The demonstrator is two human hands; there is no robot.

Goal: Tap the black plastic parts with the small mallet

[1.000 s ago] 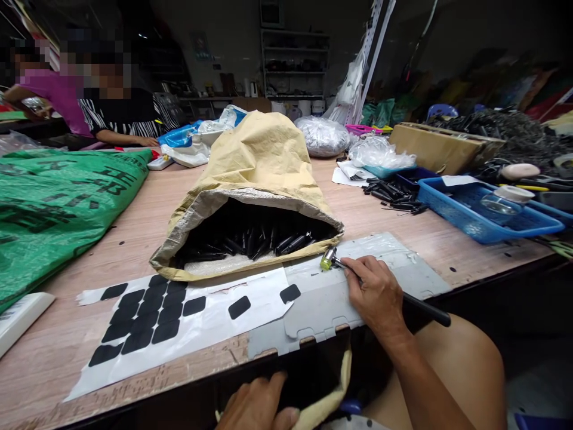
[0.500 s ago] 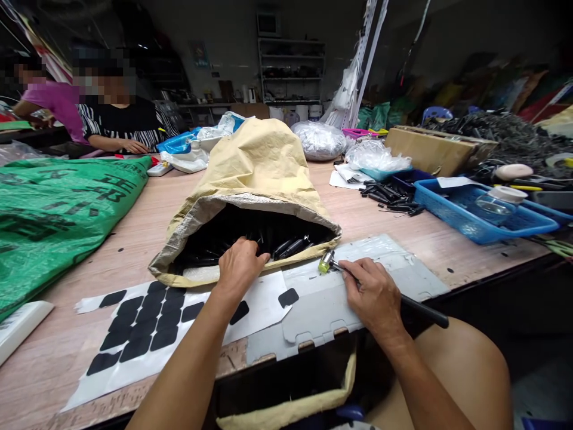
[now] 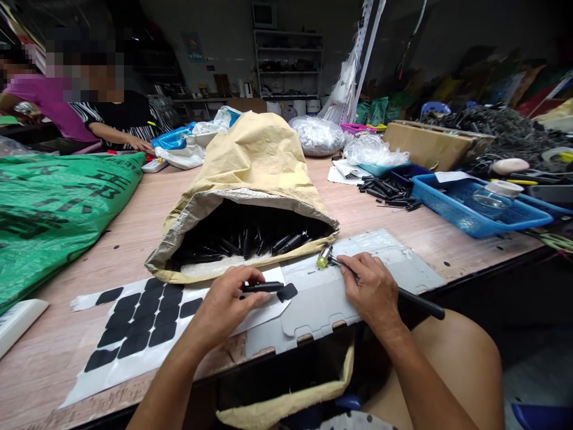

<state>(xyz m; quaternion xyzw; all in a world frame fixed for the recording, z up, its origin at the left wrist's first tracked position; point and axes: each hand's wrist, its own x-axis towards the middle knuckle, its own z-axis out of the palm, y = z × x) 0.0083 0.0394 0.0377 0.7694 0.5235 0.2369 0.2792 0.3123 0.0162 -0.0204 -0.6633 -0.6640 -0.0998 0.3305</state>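
My left hand [image 3: 229,300] grips a short black cylindrical piece [image 3: 263,287] between thumb and fingers, just in front of a yellow sack [image 3: 257,158]. The sack lies on its side, its mouth facing me, with several similar black pieces [image 3: 244,243] inside. Beneath my left hand is a white sheet bearing black rounded squares [image 3: 169,314]. My right hand [image 3: 371,289] is wrapped round a small hammer [image 3: 421,303] with a black handle. The hammer's yellow-tipped head [image 3: 324,257] rests over a grey board [image 3: 394,263].
A green sack [image 3: 67,209] lies on the left. At the right are a pile of black pieces [image 3: 387,192], a blue basket [image 3: 481,224] holding a jar, and a cardboard box [image 3: 430,143]. Across the table sits a co-worker [image 3: 119,122]. An open bag [image 3: 286,403] hangs below the table edge.
My left hand has come out of the sack toward me with a black cylindrical piece in its fingers. My right hand keeps the hammer in nearly the same place.
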